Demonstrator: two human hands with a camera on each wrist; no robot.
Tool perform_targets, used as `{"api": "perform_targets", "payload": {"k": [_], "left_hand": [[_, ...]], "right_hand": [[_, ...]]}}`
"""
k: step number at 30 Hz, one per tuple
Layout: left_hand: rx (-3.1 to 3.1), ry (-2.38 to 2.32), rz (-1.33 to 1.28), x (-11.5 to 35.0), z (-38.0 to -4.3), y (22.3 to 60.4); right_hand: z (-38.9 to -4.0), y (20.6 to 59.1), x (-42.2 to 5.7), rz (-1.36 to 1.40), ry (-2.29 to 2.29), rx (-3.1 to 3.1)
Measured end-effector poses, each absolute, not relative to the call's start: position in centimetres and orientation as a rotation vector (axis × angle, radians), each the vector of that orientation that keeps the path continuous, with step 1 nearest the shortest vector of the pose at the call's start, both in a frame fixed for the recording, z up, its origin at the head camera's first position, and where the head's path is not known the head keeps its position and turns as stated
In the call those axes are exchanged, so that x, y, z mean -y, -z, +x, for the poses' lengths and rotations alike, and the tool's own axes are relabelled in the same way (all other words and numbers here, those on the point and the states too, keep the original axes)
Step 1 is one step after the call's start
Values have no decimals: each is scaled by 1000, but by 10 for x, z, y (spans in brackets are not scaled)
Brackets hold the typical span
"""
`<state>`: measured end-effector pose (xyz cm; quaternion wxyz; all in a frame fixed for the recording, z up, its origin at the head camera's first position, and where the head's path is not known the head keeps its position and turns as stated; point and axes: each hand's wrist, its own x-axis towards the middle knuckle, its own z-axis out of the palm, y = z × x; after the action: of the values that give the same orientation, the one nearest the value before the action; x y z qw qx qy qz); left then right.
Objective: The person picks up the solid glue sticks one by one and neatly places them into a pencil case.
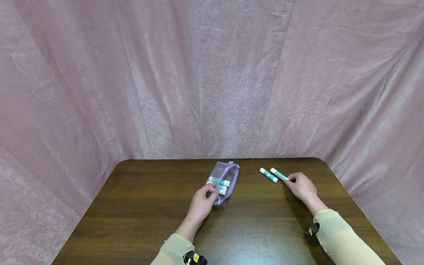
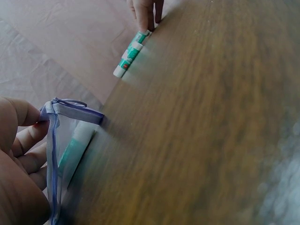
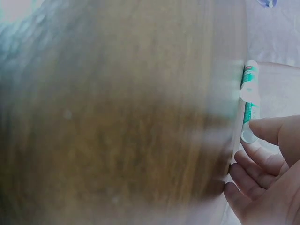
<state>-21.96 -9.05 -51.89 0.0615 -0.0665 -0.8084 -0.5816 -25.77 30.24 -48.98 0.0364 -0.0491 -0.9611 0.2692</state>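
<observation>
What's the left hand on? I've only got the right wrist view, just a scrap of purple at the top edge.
Observer: The left hand pinches a corner of a purple-trimmed mesh pouch, thumb against fingers.
Operator: Anything in it?
Observer: Yes, more than one white-and-green tube, seen through the mesh in the head view.
Operator: My two loose tubes overlap here. Touching?
Observer: No. From the head view, bare table shows between the free tube and the tube in the right hand.
</observation>
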Motion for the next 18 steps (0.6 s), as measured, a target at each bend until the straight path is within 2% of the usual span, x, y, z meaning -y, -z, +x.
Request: {"api": "perform_targets", "payload": {"k": [18], "left_hand": [[2433, 1777, -209, 91, -220, 521]], "right_hand": [[-255, 488, -307, -139, -888, 2921]]}}
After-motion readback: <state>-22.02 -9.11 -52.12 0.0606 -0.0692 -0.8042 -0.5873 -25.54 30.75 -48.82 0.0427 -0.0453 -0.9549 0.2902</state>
